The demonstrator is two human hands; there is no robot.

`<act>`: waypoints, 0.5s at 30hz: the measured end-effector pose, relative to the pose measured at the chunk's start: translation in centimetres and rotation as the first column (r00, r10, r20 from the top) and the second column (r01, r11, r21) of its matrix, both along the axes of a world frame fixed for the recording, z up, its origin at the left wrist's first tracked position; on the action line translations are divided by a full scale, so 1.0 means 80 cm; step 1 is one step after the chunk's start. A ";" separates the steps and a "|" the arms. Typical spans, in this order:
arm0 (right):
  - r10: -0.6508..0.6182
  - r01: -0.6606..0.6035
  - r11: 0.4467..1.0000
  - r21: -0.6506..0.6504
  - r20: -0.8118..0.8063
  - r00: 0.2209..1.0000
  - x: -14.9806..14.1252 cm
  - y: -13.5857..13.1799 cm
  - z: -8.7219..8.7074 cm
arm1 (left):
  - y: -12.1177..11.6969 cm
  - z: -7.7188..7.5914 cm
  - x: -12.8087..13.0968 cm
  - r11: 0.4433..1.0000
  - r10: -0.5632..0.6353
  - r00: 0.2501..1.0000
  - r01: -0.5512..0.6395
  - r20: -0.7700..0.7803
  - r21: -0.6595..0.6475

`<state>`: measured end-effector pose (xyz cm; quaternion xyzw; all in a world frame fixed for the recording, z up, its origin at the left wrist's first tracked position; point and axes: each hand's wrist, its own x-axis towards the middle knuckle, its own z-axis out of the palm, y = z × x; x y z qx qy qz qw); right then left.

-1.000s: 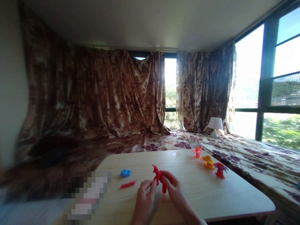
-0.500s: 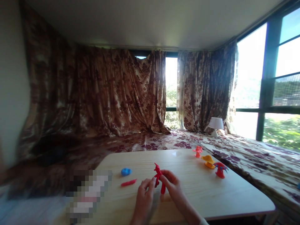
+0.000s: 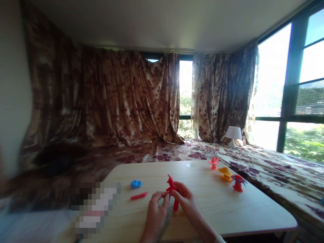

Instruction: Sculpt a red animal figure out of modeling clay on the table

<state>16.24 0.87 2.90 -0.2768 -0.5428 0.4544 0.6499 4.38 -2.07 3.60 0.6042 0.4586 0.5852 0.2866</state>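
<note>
Tabletop (image 3: 210,206): I am seeing a blue lump (image 3: 136,184) lying toward the left edge, three models (image 3: 224,173) standing along the right edge.
Red figure (image 3: 171,185): hovering above mid-table; right hand (image 3: 186,199) grasping it, left hand (image 3: 157,207) pinching its lower part.
Room: floral curtains (image 3: 124,98) hanging beyond the far edge.

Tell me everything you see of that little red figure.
The red figure looks like smooth modelling clay, with a thin pointed tip on top and a thick rounded piece hanging below. Roughly upright, it is held over the table between the fingertips of the left hand and right hand, which partly hide it.
</note>
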 end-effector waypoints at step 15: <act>0.005 -0.005 1.000 -0.021 0.011 1.000 -0.002 0.005 -0.007 | 0.003 -0.001 0.001 0.997 0.075 0.993 -0.072 -0.087 0.039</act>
